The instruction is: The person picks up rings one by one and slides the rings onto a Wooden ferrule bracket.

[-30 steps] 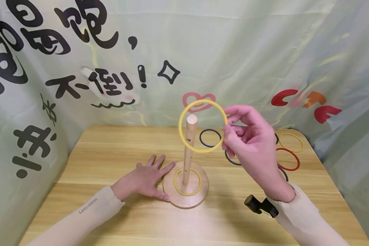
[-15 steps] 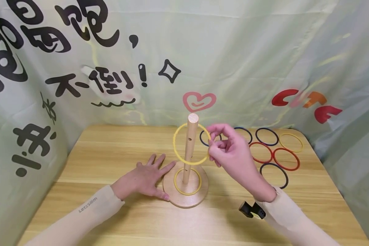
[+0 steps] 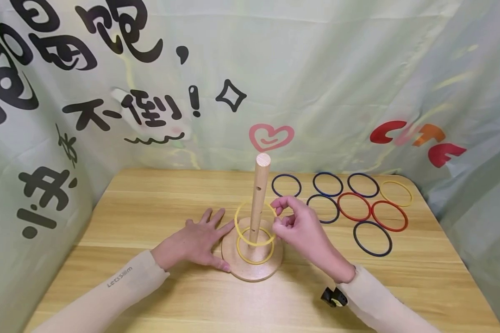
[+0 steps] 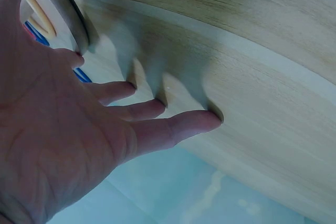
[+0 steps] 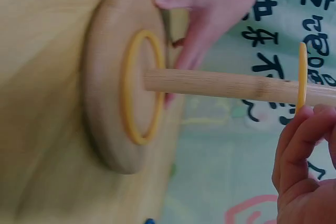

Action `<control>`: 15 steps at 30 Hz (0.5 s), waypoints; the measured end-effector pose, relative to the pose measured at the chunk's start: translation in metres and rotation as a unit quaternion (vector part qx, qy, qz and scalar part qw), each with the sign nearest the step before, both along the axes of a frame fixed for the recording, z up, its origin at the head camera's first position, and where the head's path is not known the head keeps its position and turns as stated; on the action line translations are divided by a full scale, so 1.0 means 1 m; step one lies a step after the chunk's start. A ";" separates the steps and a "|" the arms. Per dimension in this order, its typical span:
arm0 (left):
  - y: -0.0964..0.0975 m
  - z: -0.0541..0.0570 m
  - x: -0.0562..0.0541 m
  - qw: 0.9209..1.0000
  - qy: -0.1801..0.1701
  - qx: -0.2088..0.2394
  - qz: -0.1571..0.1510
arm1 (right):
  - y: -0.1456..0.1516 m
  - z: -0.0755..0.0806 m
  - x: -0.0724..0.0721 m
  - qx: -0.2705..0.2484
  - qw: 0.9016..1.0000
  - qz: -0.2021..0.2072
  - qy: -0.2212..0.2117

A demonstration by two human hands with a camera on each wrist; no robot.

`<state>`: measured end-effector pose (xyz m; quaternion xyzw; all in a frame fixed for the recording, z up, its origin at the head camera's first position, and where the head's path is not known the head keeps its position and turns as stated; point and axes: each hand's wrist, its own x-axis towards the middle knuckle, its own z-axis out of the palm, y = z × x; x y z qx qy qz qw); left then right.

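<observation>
Yellow and thin, the held ring (image 3: 235,222) extended left from the right hand's (image 3: 302,231) pinch — thumb against fingers — and encircled the upright post (image 3: 259,199). Below the grip and to its left, the low ring (image 3: 255,263) lay around the post's foot, between held ring and base (image 3: 250,275); the left hand (image 3: 197,240), fingers spread, touched the base opposite the grip. Other rings (image 3: 371,212) lay beyond the grip, mostly rightward, on the table (image 3: 171,300).
</observation>
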<state>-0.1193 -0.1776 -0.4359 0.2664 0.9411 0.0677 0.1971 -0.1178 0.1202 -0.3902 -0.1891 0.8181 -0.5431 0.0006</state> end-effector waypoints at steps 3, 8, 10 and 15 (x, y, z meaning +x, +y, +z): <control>0.000 -0.001 0.000 1.000 -0.001 -0.001 0.001 | -0.001 -0.012 0.000 0.007 0.999 0.012 -0.032; 0.000 0.000 0.000 1.000 0.000 0.004 0.002 | -0.001 -0.031 -0.001 0.025 0.997 0.031 -0.065; 0.000 0.000 0.000 1.000 0.002 0.006 0.002 | -0.002 -0.038 -0.001 0.033 0.997 0.034 -0.069; 0.000 0.000 0.000 1.000 0.000 0.008 0.003 | -0.001 -0.052 -0.003 0.064 0.995 0.036 -0.065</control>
